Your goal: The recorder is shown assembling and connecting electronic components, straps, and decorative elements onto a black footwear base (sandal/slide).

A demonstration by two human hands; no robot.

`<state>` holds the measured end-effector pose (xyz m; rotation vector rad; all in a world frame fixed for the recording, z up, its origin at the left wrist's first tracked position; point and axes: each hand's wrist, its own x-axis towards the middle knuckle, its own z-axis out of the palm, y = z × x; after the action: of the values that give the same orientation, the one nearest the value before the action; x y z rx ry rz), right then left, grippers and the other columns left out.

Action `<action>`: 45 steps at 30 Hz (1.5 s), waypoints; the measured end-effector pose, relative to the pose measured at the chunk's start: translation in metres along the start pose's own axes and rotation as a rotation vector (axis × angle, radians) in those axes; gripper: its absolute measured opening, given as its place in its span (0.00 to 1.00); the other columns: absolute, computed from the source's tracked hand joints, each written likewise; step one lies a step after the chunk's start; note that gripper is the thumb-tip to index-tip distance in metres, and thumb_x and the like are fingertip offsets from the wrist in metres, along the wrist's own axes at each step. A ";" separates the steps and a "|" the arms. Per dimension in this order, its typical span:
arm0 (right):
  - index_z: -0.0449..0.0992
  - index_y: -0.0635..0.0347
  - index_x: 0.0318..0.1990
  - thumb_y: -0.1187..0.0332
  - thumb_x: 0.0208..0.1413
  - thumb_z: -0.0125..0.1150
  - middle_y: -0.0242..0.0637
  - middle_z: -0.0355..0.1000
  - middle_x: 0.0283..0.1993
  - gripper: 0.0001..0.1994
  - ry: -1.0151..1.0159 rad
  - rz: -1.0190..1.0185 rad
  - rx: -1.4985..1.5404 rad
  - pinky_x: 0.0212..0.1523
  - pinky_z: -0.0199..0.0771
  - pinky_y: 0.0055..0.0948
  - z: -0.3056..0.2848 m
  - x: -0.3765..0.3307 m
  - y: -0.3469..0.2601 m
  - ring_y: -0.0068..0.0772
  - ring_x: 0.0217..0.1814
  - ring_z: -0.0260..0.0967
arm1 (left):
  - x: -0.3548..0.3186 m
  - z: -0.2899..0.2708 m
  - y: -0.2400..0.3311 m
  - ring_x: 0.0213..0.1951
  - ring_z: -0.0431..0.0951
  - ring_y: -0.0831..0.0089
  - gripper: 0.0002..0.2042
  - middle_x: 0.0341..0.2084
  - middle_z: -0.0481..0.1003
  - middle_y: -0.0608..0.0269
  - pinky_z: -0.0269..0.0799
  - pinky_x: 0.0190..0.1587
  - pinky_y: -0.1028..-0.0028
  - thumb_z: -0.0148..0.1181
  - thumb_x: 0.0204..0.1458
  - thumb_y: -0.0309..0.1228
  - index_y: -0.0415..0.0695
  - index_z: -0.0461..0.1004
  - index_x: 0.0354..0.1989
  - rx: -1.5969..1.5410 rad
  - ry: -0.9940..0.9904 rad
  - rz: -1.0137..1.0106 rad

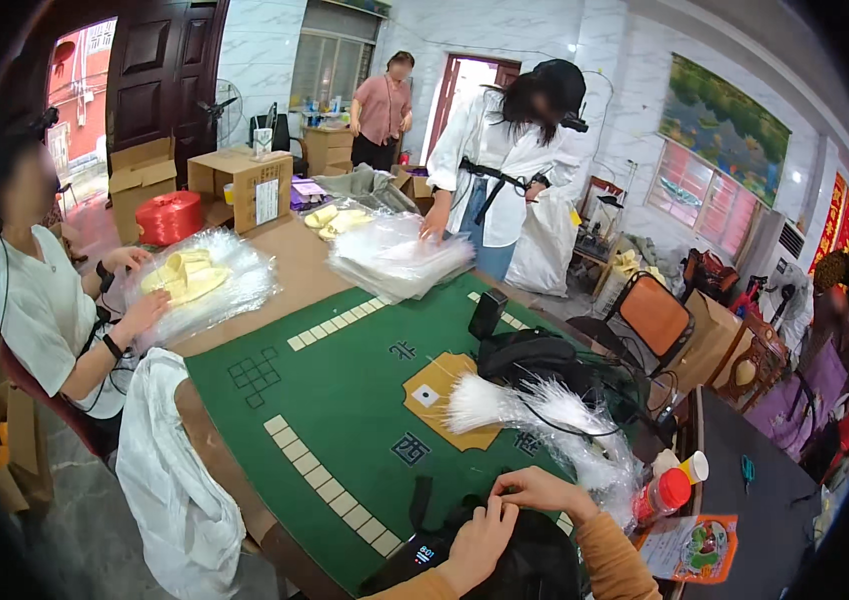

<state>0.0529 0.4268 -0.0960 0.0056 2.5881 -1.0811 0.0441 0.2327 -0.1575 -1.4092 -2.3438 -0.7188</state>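
Both hands are right down at the near edge of the table (345,400), the one with the green mat on it. The left hand (477,545) and the right hand (542,490) are pressed close together, fingertips meeting over a black bag (535,565) that sits against the person's body. They look like they're pinching something tiny between them, but it's too small to make out. The sleeves are orange. Just right of the hands, a bundle of thin white plastic ties (505,400) fans out across the mat, its wrapped end trailing into crinkly clear plastic (605,465) at the table's right edge. Next to that stands a small red jar (667,492), and a black pouch (525,352) with cords lies further back. At the left edge a seated person in a white shirt has both hands on a clear bag of yellow slippers (190,280). At the far side another person in white leans over a stack of clear bags (395,260). A white sack (170,480) hangs off the near left corner.
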 end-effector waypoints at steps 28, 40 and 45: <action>0.76 0.61 0.40 0.71 0.52 0.66 0.43 0.74 0.40 0.09 0.410 -0.360 -0.318 0.43 0.75 0.44 0.035 -0.026 -0.027 0.54 0.43 0.74 | -0.007 -0.019 -0.020 0.39 0.75 0.63 0.10 0.38 0.68 0.59 0.78 0.33 0.69 0.58 0.47 0.26 0.41 0.73 0.39 -0.220 0.019 0.249; 0.79 0.59 0.40 0.75 0.52 0.70 0.37 0.75 0.43 0.09 0.656 -0.324 -0.330 0.44 0.79 0.38 0.061 -0.042 -0.029 0.44 0.45 0.77 | 0.009 -0.021 -0.087 0.49 0.80 0.72 0.17 0.47 0.78 0.57 0.78 0.54 0.72 0.53 0.69 0.34 0.29 0.74 0.53 -1.469 -0.660 -0.737; 0.79 0.58 0.40 0.76 0.46 0.71 0.34 0.75 0.43 0.13 0.682 -0.438 -0.614 0.39 0.79 0.35 0.060 -0.036 -0.027 0.39 0.39 0.75 | 0.030 -0.012 -0.083 0.46 0.80 0.74 0.16 0.43 0.78 0.60 0.77 0.53 0.72 0.53 0.70 0.36 0.32 0.75 0.51 -1.550 -0.841 -0.804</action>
<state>0.1019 0.3712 -0.1056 -0.4233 3.5613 -0.3662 -0.0427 0.2152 -0.1534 -1.0853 -2.9567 -3.1660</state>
